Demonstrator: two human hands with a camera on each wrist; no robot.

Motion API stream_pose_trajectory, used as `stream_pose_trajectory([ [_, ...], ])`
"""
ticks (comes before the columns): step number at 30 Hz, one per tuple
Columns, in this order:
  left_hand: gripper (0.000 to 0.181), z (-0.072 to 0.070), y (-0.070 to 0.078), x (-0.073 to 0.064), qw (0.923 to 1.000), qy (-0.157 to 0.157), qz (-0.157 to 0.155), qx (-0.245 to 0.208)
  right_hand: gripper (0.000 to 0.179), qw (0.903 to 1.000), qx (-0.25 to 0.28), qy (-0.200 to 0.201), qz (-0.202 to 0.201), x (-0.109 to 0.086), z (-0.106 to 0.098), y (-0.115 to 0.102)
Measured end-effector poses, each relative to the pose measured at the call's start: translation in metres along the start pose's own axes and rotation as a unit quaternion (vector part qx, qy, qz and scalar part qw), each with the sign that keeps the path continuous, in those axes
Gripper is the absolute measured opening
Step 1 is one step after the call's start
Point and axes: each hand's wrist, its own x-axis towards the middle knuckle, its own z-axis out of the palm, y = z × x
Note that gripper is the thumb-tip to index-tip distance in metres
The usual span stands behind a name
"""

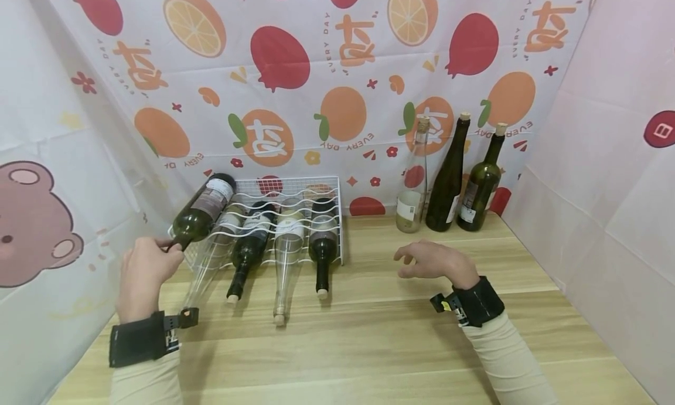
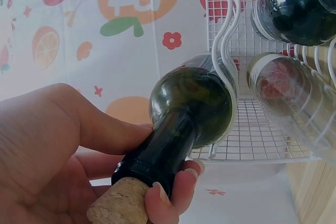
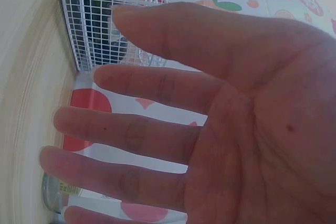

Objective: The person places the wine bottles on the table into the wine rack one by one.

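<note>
My left hand (image 1: 149,271) grips the neck of a dark green wine bottle (image 1: 203,208) at the left end of a white wire rack (image 1: 341,220). The left wrist view shows the thumb and fingers round the neck just behind its cork (image 2: 119,203). The bottle's body lies tilted at the rack's wavy bars, its base toward the back wall. My right hand (image 1: 435,259) hovers over the table, right of the rack, holding nothing. In the right wrist view its fingers (image 3: 131,129) are spread and fairly straight.
Several corked bottles lie in the rack, including a clear bottle (image 1: 287,258) and a dark bottle (image 1: 323,249), necks toward me. At the back right stand a clear bottle (image 1: 410,208) and two dark green bottles (image 1: 445,182). Printed cloth walls (image 1: 364,164) enclose the wooden table (image 1: 369,346).
</note>
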Motion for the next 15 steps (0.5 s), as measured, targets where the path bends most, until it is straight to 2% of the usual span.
stream_pose_trajectory([
  [10, 0.039, 0.0018, 0.0013, -0.0002, 0.9995, 0.025, 0.02, 0.004, 0.037, 1.0, -0.001, 0.003, -0.004, -0.0003, -0.0005, -0.0002],
  [15, 0.043, 0.0018, 0.0013, -0.0005, 0.9995, 0.024, 0.022, 0.003, 0.037, 1.0, -0.001, 0.002, 0.003, -0.0011, -0.0001, -0.0002],
])
